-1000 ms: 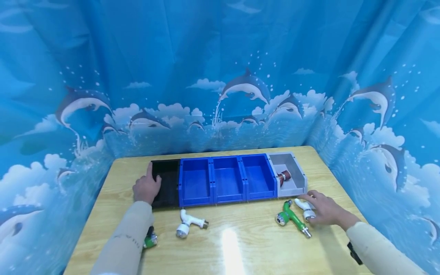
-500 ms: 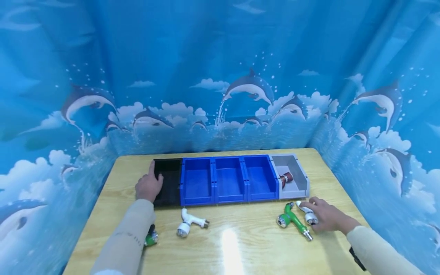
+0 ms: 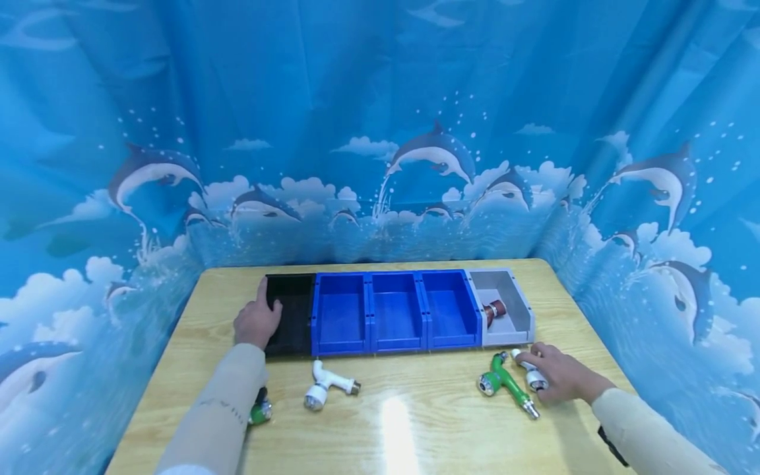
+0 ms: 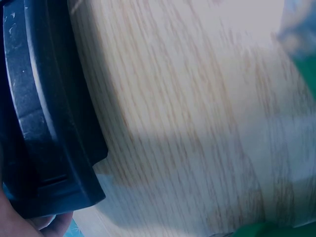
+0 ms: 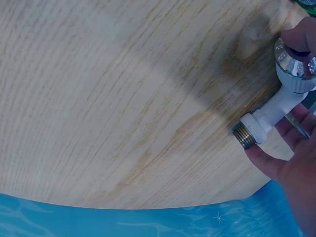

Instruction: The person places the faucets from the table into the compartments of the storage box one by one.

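At the far left of the bin row, my left hand (image 3: pixel 257 322) holds the left wall of a black bin (image 3: pixel 292 316), index finger stretched along its rim and thumb on the inner side. The left wrist view shows the bin's edge close up, with fingers (image 4: pixel 61 224) curled at its corner. My right hand (image 3: pixel 563 375) grips a white tap (image 3: pixel 536 379) in front of the grey bin. In the right wrist view the thumb lies on the tap's chrome-trimmed knob (image 5: pixel 291 61), and fingers wrap its body, threaded end pointing outward. Just left of it lies a green tap (image 3: pixel 505 384).
Three blue bins (image 3: pixel 396 313) stand between the black one and the grey bin (image 3: pixel 512 336), which holds a dark red tap (image 3: pixel 495 310). Another white tap (image 3: pixel 323 386) lies on the wooden table (image 3: pixel 439 422). A second green tap (image 3: pixel 261 411) is partly hidden by my left sleeve.
My right hand has closed round the white tap and shifted slightly toward me. The left hand stays at the black bin; the whole view has moved a little.
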Action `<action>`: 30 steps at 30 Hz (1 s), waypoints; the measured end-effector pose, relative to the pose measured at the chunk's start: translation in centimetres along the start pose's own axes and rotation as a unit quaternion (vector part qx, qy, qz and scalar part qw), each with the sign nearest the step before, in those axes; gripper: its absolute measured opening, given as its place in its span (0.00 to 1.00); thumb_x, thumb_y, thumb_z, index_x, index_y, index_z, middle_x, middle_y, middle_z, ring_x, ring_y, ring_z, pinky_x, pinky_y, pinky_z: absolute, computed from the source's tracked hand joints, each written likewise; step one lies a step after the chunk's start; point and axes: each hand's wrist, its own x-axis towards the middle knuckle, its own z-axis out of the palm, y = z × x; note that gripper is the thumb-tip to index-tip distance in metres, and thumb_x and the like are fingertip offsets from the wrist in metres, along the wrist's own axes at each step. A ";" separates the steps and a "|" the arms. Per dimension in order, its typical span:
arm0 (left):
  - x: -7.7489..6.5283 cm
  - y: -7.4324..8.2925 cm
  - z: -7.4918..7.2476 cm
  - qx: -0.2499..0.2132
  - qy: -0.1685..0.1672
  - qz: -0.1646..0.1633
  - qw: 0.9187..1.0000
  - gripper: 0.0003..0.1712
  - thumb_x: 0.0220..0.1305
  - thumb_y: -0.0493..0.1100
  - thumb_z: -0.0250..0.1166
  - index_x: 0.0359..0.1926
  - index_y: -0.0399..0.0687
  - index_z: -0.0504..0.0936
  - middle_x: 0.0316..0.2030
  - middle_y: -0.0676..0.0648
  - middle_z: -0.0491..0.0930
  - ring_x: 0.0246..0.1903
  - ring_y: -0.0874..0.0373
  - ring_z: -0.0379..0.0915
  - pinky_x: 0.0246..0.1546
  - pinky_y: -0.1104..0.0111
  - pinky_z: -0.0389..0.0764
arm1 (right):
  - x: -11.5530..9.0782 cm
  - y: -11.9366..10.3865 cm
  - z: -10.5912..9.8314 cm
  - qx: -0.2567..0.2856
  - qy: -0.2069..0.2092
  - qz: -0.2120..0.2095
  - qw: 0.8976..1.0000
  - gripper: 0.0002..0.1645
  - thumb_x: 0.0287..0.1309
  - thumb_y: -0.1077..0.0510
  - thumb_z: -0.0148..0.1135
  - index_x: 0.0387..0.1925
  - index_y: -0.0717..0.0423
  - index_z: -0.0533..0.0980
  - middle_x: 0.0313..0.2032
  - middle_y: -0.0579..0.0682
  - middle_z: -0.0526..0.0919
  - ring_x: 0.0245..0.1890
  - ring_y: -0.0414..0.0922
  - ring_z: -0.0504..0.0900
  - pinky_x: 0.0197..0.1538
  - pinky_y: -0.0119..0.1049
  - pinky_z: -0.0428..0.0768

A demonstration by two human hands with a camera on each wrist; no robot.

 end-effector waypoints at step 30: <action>0.0 0.0 0.1 -0.019 0.005 -0.001 1.000 0.40 0.72 0.53 0.48 0.77 0.53 0.40 0.19 0.41 0.71 0.17 0.49 0.67 0.17 0.59 0.67 | -0.6 0.1 -0.2 0.053 0.014 0.060 0.997 0.32 0.37 0.52 0.74 0.50 0.52 0.77 0.44 0.56 0.75 0.36 0.49 0.75 0.37 0.47 0.78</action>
